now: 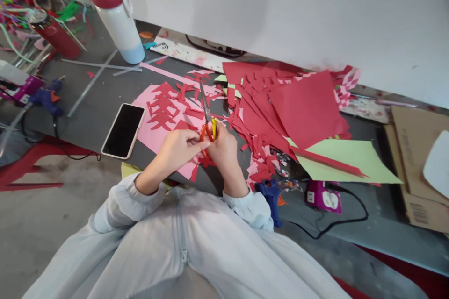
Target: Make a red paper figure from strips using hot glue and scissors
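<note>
My right hand [225, 149] is wrapped round scissors [206, 111] with orange and yellow handles; the blades point away from me, towards the wall. Close against the handles, my left hand [178, 150] is closed in a pinch, and what sits between its fingertips is hidden. Beneath both hands lies a pink paper sheet [145, 99], bearing red paper cut-outs [164, 110] with pointed edges. Just right of the scissors spreads a heap of red paper [303, 110], with small red scraps [261, 161] at its near edge.
A phone [123, 131] lies left of the pink sheet. Behind it stand a water bottle [119, 28] and a red can [58, 37]. Blue glue guns [272, 201] with cords lie on both sides. At right are light green paper [351, 159] and cardboard [417, 149]; a white wall rises behind.
</note>
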A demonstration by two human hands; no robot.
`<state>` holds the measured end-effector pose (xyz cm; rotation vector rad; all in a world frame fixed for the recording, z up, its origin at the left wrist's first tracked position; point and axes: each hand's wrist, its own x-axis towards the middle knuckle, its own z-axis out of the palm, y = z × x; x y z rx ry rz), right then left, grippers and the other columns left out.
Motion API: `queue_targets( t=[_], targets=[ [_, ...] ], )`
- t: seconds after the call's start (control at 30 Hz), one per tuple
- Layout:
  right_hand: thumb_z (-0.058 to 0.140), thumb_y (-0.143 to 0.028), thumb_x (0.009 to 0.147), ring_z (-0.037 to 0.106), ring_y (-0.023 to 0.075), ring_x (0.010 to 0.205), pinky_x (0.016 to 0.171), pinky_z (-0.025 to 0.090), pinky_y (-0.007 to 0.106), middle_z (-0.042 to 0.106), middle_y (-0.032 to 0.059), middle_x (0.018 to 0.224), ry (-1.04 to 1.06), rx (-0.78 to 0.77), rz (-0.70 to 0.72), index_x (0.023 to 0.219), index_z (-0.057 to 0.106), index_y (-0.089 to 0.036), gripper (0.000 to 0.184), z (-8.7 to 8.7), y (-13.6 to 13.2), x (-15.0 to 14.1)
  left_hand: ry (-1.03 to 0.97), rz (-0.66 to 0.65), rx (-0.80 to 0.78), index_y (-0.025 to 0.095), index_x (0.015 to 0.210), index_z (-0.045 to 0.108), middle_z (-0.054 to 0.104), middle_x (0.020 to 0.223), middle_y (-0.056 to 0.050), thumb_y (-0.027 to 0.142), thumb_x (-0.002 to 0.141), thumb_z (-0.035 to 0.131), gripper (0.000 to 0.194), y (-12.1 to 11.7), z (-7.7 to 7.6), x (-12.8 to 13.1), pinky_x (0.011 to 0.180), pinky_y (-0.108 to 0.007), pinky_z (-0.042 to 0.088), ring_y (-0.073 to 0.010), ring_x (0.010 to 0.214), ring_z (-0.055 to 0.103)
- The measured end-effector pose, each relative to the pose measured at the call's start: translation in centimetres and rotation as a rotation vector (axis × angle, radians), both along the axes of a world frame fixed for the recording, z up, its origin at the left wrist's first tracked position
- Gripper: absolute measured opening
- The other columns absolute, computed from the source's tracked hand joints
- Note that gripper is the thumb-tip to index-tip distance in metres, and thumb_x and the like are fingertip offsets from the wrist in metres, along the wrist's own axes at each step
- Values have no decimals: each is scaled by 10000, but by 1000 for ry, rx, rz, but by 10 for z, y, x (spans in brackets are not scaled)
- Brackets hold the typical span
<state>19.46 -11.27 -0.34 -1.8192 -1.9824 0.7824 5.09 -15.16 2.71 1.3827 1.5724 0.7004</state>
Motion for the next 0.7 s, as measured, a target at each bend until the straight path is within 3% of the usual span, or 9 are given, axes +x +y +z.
queue_targets(
  t=[0.23, 0.33, 0.43, 0.57, 0.7],
  targets=[
    [586, -279, 857, 723, 291, 850, 678, 450, 314, 746, 128, 897, -160, -30, 158, 1108, 608, -142, 286, 7, -7, -3, 270, -20, 32, 181, 566, 490, 534, 529, 37, 301, 851, 607, 331, -5, 11, -2, 544, -248, 294, -97, 523, 464],
    [594, -373, 885, 733, 294, 873, 713, 495, 342, 760, 131, 918, -107, 34, 177, 1180, 611, -133, 380, 5, -11, -4, 355, 26, 57, 184, 541, 454, 504, 520, 37, 275, 839, 633, 359, -7, 19, -8, 559, -259, 292, -101, 520, 447],
    [618, -486, 875, 743, 294, 931, 797, 538, 392, 774, 131, 1028, 43, 119, 154, 1237, 610, -152, 493, 3, -13, -7, 373, 91, 64, 184, 538, 511, 552, 521, 22, 304, 845, 640, 353, -2, 22, -25, 572, -264, 319, -119, 536, 501],
    [551, -528, 905, 749, 285, 952, 878, 553, 430, 774, 133, 1074, 223, 169, 128, 1205, 633, -162, 480, 5, -15, -10, 226, 283, 96, 169, 582, 623, 644, 562, 4, 304, 845, 664, 299, 16, 17, -70, 599, -254, 412, -138, 577, 614],
    [489, -517, 926, 757, 286, 916, 867, 563, 442, 780, 134, 1021, 262, 117, 131, 1183, 646, -161, 467, 7, -16, -15, -59, 697, 42, 135, 624, 638, 638, 549, -6, 158, 845, 661, 223, 36, 11, -125, 598, -218, 519, -110, 535, 630]
  ],
)
